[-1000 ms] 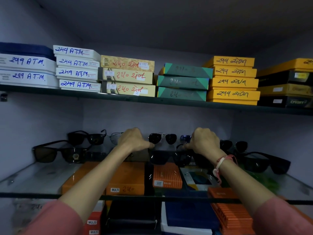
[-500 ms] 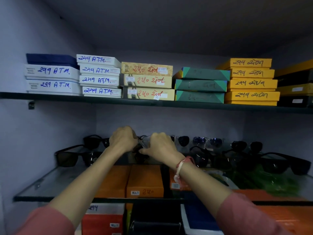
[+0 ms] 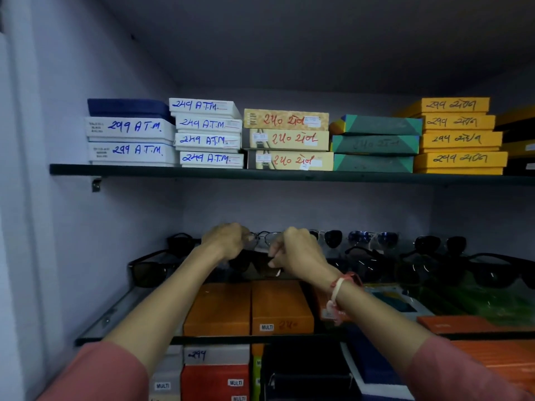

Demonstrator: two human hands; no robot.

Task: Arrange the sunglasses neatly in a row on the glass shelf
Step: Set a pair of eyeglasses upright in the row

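Several pairs of dark sunglasses stand on the glass shelf (image 3: 115,314) in two loose rows. A black pair (image 3: 150,269) is at the front left, and another black pair (image 3: 498,270) at the front right. My left hand (image 3: 224,240) and my right hand (image 3: 292,250) are close together at the back left of centre. Each grips one end of a thin wire-framed pair of glasses (image 3: 265,237). A dark-lensed pair (image 3: 254,261) sits just below my hands, partly hidden by them.
The upper shelf (image 3: 260,173) carries stacks of labelled boxes: white (image 3: 207,137), beige (image 3: 286,140), green (image 3: 375,144) and yellow (image 3: 460,137). Orange boxes (image 3: 249,308) show through the glass from below. A wall stands close on the left.
Both hands have shifted left along the back row. My right hand came in from the middle-right pair and now meets the left hand on the wire-framed pair. The view also swung left.
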